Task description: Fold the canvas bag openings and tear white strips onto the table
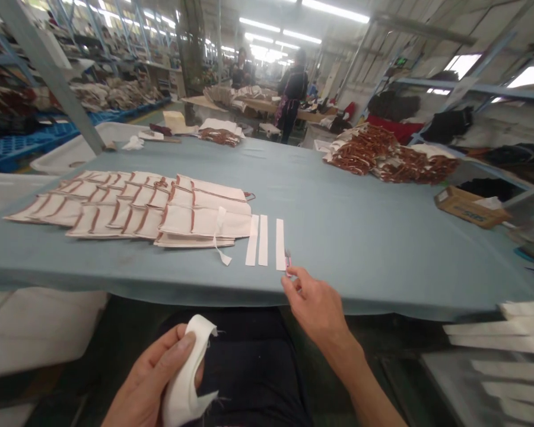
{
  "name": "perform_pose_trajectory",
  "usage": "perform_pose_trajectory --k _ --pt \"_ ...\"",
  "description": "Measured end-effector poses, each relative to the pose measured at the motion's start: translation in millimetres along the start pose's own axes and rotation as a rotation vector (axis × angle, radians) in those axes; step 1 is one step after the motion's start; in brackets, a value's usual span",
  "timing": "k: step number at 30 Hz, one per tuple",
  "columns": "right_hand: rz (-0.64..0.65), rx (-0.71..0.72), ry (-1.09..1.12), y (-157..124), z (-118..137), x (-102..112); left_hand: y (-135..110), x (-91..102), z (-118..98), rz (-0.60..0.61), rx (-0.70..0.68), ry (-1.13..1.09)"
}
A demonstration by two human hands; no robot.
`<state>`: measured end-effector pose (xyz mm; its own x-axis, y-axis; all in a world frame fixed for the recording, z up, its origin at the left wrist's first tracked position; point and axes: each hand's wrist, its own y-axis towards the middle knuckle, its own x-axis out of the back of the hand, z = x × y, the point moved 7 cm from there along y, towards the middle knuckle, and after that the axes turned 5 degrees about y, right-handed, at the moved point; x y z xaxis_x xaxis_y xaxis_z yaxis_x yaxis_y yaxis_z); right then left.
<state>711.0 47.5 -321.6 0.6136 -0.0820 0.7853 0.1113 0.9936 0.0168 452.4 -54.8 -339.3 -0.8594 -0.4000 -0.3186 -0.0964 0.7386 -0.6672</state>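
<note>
My left hand [153,373] is closed around a folded white fabric strip [189,370], held low over my lap. My right hand [314,305] reaches to the near edge of the blue-grey table [360,237]; its fingertips pinch a small pink tool [287,260] lying beside three white strips [263,240]. To the left of the strips lie overlapping cream fabric pieces with brown trim [160,207], one with a loose white strip across it.
Heaps of brown-trimmed pieces [382,157] sit at the table's far right, a cardboard box [469,204] beyond the right edge. White strips [507,332] are stacked at lower right. A person in dark clothes [293,95] stands behind the table. White bins stand at left.
</note>
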Motion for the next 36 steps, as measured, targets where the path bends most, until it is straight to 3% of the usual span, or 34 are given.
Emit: perform_pose_trajectory --k 3,6,8,15,21,28,30,33,36 --pt "0.028 0.224 0.229 -35.2 27.9 -20.1 0.8 -6.2 -0.7 -0.011 -0.003 0.045" --pt "-0.071 0.531 0.434 -67.7 56.8 -31.5 -0.2 -16.1 -0.2 0.010 -0.009 0.087" --pt "-0.131 0.642 0.506 -77.2 68.6 -37.7 -1.0 -21.0 -0.1 0.015 -0.018 0.125" --pt "-0.291 0.777 0.702 -66.7 87.8 -37.3 -5.0 -20.6 -2.9 0.116 -0.052 0.353" --pt "-0.184 1.052 0.598 -69.2 103.5 -34.0 -4.1 -6.4 -4.0 0.199 -0.032 0.344" --pt "-0.118 1.158 0.435 -66.6 111.5 -44.8 4.7 8.9 -3.1 0.328 0.031 0.307" --pt "-0.040 1.155 0.465 -64.5 115.8 -48.3 8.6 12.0 -3.8 0.381 0.052 0.351" --pt "0.244 1.057 0.466 -59.0 123.6 -60.0 18.5 18.8 -11.7 0.398 0.009 0.542" --pt "0.576 0.739 0.373 -47.1 119.6 -78.3 31.2 24.6 -22.0 0.419 -0.089 0.744"
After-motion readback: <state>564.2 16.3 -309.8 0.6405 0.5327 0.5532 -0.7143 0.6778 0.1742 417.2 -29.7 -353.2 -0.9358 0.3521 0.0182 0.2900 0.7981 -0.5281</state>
